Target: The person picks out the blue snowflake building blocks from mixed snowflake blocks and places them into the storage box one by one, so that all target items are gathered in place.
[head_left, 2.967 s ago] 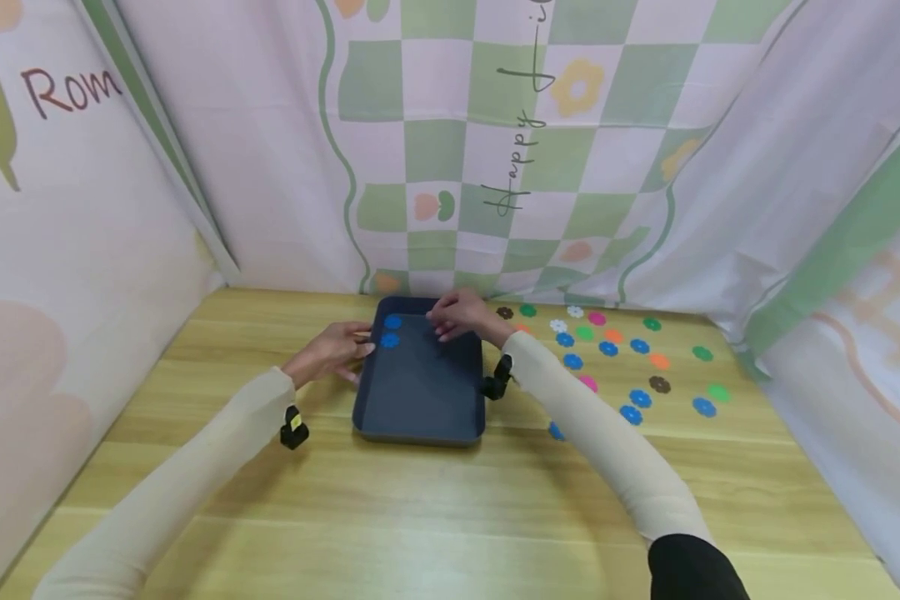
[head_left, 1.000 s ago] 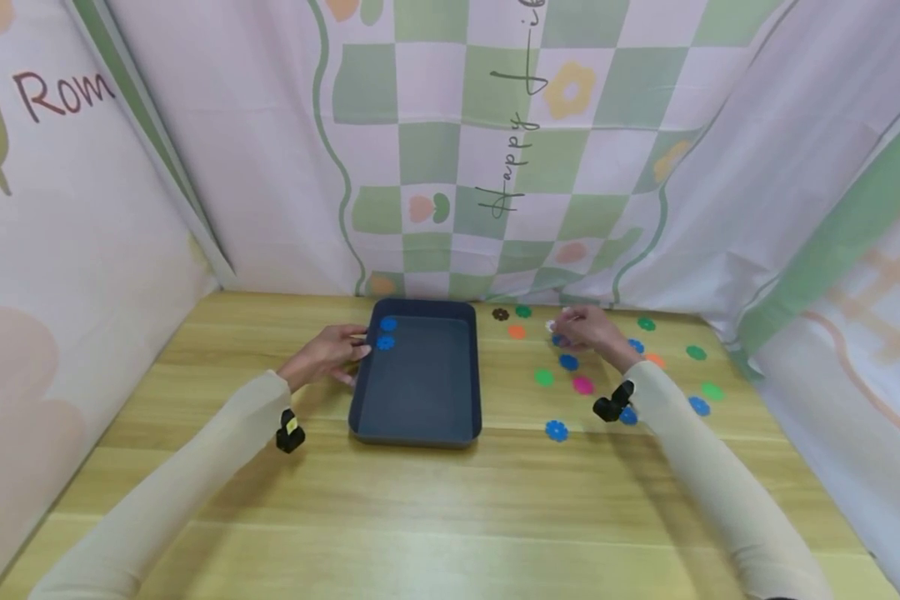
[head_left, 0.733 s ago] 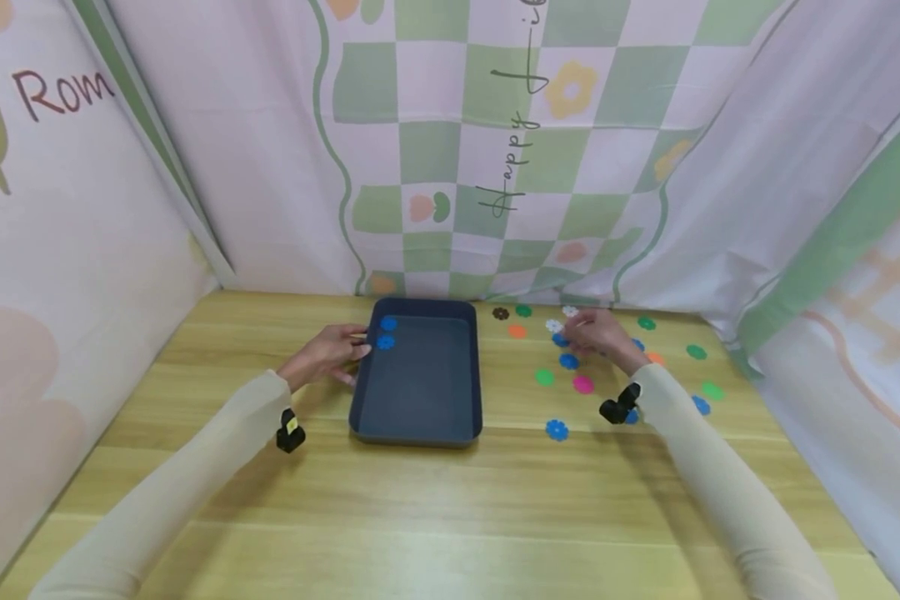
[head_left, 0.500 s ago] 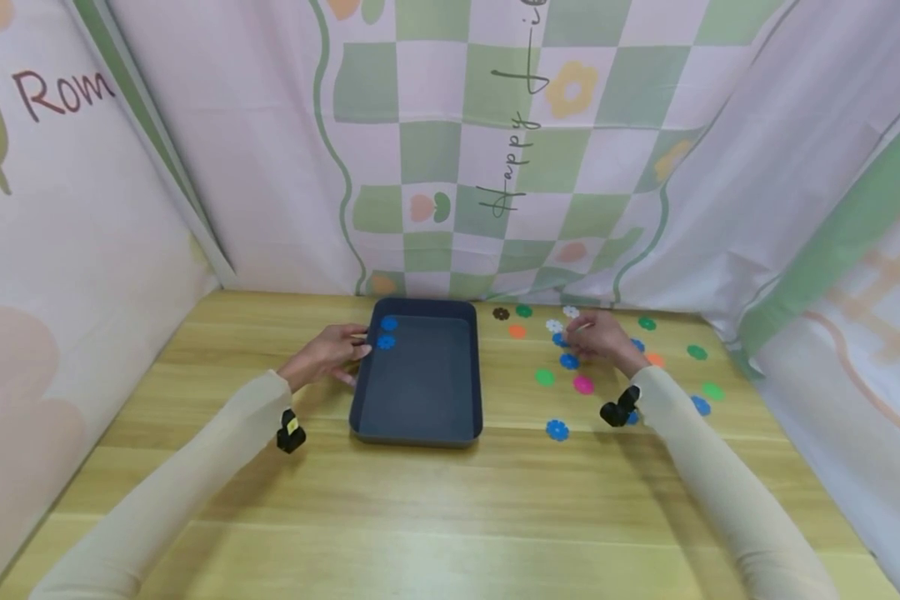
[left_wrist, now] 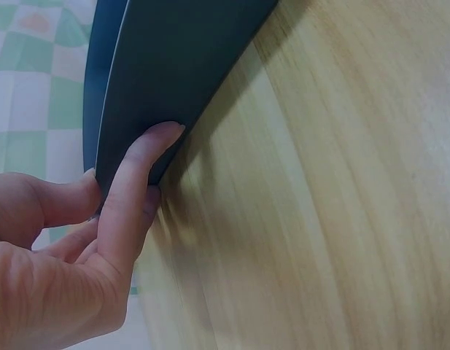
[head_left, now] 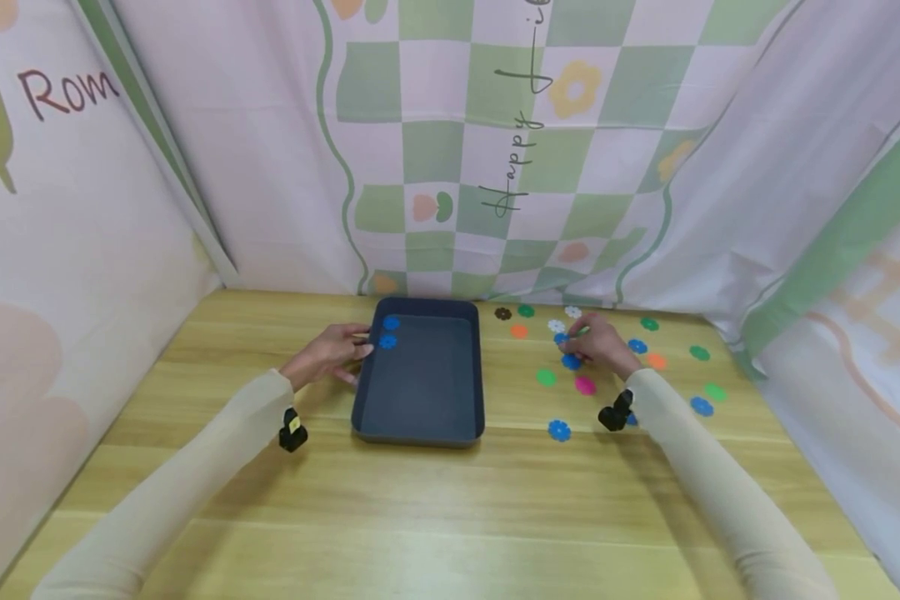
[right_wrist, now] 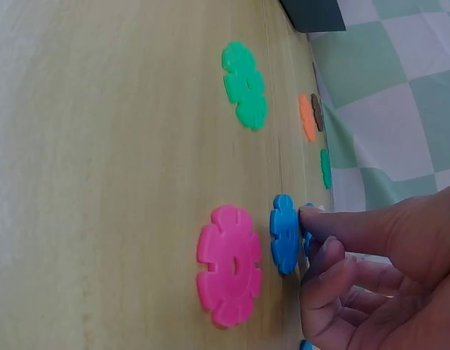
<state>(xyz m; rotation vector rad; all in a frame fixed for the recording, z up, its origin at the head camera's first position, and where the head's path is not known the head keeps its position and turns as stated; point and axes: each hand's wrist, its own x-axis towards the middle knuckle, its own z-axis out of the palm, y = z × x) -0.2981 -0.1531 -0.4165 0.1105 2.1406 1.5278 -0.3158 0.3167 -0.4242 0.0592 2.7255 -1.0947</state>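
Observation:
A dark baking tray (head_left: 420,417) stands on the table with two blue flower-shaped plastic pieces (head_left: 387,342) at its far left corner. My left hand (head_left: 330,354) holds the tray's left side; in the left wrist view one digit presses the outer wall and another fingertip meets the rim. To the right of the tray, my right hand (head_left: 600,343) has curled fingers at a blue flower piece (head_left: 561,338). Seen from the right wrist, thumb and index finger pinch at this blue piece, which they partly cover. A second blue piece (right_wrist: 285,233) lies beside the fingertips.
Around the right hand lie more flower pieces: pink (head_left: 586,385), light green (head_left: 546,377), orange (head_left: 519,332), brown (head_left: 502,313) and white (head_left: 573,312). A blue one (head_left: 559,430) lies nearest the front. A patterned curtain (head_left: 450,150) hangs behind the table.
My right hand has gone from above the tray to the pieces on the right, then lately shifted slightly towards me by the blue ones. The left hand stays at the tray.

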